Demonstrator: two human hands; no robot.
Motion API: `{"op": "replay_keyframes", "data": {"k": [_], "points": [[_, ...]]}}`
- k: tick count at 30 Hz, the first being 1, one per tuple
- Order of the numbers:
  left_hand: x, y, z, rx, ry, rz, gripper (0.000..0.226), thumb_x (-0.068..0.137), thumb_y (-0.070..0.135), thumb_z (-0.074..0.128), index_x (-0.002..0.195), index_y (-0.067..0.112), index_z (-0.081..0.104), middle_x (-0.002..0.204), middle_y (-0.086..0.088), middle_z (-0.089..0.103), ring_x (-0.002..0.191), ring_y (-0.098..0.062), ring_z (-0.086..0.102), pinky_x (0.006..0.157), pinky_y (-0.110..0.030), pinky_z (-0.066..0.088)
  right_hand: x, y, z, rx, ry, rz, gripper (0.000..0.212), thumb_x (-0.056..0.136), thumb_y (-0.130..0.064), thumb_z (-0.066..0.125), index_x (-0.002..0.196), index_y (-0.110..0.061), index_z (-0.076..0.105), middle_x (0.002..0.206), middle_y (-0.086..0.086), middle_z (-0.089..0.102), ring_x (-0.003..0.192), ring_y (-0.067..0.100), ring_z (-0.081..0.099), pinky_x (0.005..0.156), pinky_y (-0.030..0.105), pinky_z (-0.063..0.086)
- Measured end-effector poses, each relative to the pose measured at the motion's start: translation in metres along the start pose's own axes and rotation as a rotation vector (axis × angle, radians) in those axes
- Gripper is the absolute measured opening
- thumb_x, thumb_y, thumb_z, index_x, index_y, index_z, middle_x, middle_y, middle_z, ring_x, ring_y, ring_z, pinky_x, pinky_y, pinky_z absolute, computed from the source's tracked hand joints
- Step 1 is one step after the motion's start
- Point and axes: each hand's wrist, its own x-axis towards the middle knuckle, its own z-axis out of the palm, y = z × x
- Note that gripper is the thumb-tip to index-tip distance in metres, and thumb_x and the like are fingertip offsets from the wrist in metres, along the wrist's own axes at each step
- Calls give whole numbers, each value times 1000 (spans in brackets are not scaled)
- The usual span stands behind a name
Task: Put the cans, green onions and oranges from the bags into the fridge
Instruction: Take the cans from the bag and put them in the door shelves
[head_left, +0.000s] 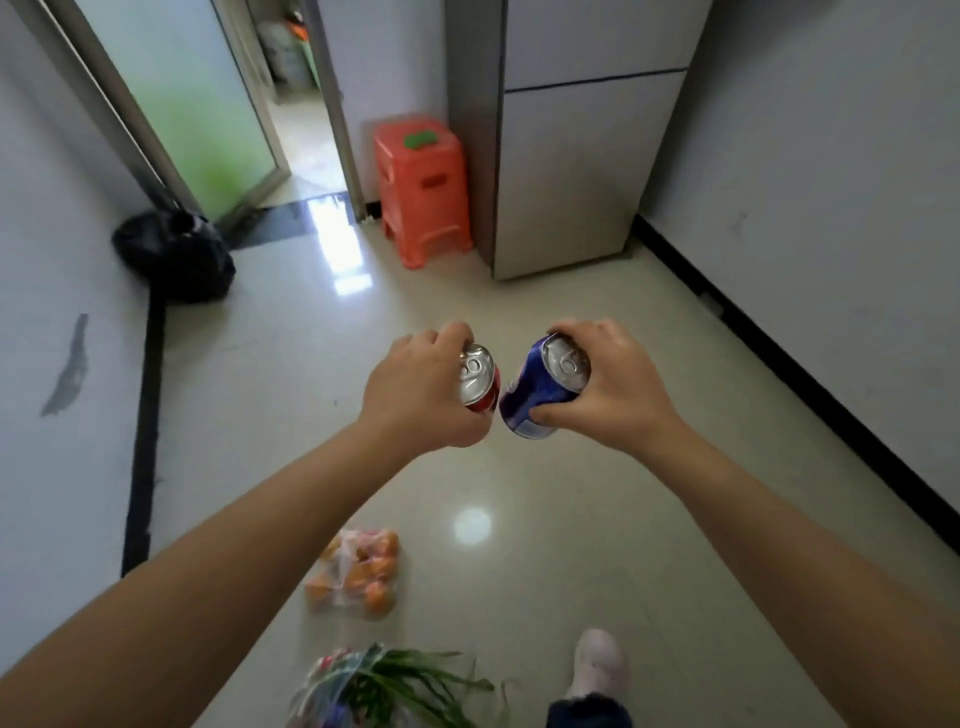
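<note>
Cans, both smooth metal cylinders with silver tops: red can (480, 382) gripped in left hand (415, 387), blue can (540, 392) gripped in right hand (615, 384), tilted, nearly touching. Below the hands on glossy tile, a clear plastic bag of oranges (358, 574); nearer, another clear bag holding green onions (384, 686). Beyond the hands, grey fridge (587, 156), doors closed.

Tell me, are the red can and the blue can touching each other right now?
Cannot tell. In the head view the red can and blue can meet at their lower edges with no clear gap, but overlap could explain that.
</note>
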Motion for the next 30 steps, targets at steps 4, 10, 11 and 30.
{"op": "replay_keyframes", "data": {"k": [4,10,11,30], "points": [[81,81,-29,-49,69,-6,65,61,31,77,117,20,47,109,0,57,91,-17,44,74,-25,36,75,36,-99,2,28,-95,69,57,-22,84,119,-18,54,110,8,53,93,13,43,78,17,29],[195,181,-61,-136,175,42,65,54,37,75,113,21,51,106,-2,63,96,-24,57,83,-35,51,181,77,-219,-10,157,-209,67,58,-21,83,118,-17,54,109,8,56,92,11,42,79,19,30],[215,193,-66,-142,204,60,68,51,41,71,113,22,52,105,-3,64,97,-24,58,84,-37,51,200,84,-234,-5,177,-221,66,59,-20,82,119,-16,54,109,8,56,93,11,43,79,19,30],[719,312,-171,-37,506,165,63,66,20,77,123,16,51,116,-7,64,107,-28,56,77,-26,40,676,205,-422,31,386,-324,73,62,-17,82,127,-14,50,123,9,55,108,19,49,88,23,36]]}}
